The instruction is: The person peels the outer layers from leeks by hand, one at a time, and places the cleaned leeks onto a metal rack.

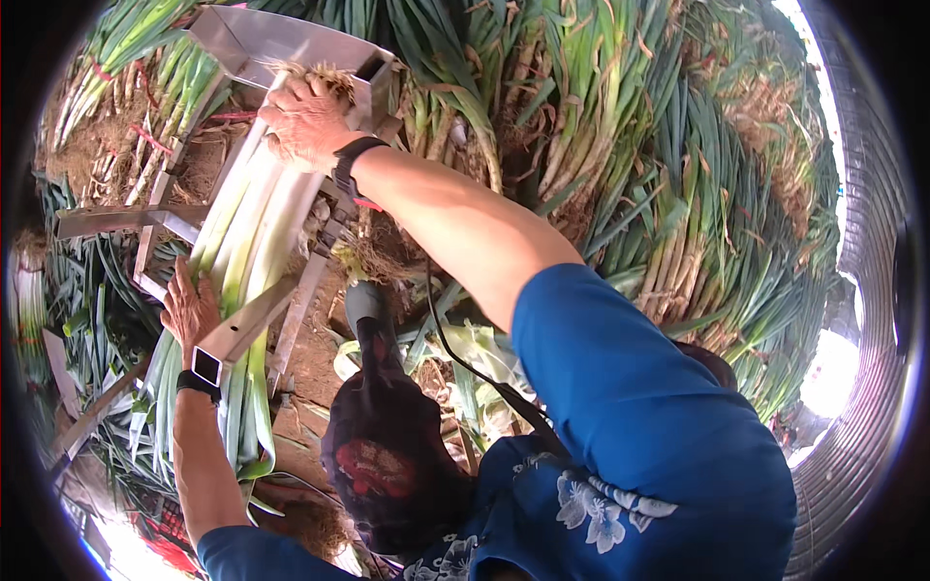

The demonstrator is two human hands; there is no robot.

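So you've got a bunch of leeks (pixel 254 218) lying lengthwise in a metal rack (pixel 247 322), roots (pixel 327 79) up by the metal plate (pixel 291 37) at the far end. Your right hand (pixel 308 126) is on top of the bunch near the roots, fingers a bit bent, can't tell if it's actually gripping. Your left hand (pixel 192 308) is pretty wide, fingers spread along the bunch's left side. More leeks (pixel 601 97) are heaped off to the right.
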